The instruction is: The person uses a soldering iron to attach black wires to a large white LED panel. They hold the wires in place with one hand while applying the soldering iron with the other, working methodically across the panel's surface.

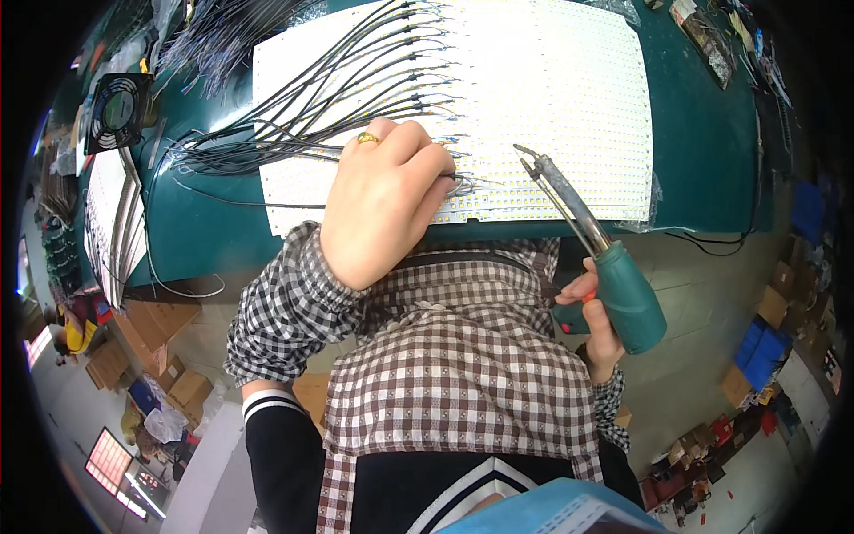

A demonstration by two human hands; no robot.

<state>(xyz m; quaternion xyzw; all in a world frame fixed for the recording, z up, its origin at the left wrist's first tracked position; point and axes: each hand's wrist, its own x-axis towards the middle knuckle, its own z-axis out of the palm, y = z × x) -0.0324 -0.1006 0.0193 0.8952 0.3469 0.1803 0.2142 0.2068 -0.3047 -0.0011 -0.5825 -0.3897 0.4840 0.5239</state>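
Note:
A large white LED board (569,98), dotted with rows of small yellowish chips, lies on the green table. Several black cables (342,67) run across its left half, their stripped ends lined up along the middle. Near the board's front edge, my left hand (378,205) is closed in a pinch on a cable (461,182), whose thin wire ends poke out past the fingers. My right hand (600,325) grips a green-handled soldering gun (627,294) in front of the table. The gun's bent tip points up and left, over the board and apart from the pinched wire ends.
A black fan (116,114) stands at the table's left, beside stacked white boards (114,222). Loose wires (222,36) are heaped at the back left. The green table top (712,169) extends right of the board, with clutter along its far right edge. Cardboard boxes (189,392) stand on the floor.

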